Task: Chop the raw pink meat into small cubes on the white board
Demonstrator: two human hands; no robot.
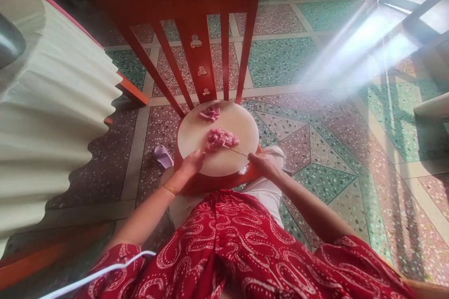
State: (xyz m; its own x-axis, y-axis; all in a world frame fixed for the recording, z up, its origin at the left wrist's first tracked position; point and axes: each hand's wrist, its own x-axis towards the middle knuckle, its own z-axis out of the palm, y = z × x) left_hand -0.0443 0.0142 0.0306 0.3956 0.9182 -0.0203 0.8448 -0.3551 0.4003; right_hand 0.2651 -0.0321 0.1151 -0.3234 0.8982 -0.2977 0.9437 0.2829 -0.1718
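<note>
A round pale cutting board (217,166) lies on the seat of a red wooden chair in front of me. A heap of chopped pink raw meat (222,138) sits at its middle, with a smaller piece of meat (210,113) farther back. My right hand (264,163) is closed around the handle of a knife (235,151) at the board's right front edge. The thin blade, seen nearly edge-on, reaches left to the front of the heap. My left hand (192,163) rests on the board's left front rim, its fingers lying forward, apart from the meat.
The red chair's slatted back (194,51) rises behind the board. At the left hangs a cream pleated tablecloth (70,103). A lilac clog (163,155) is on the patterned terrazzo floor (280,60). A white cable (101,273) crosses near my left sleeve.
</note>
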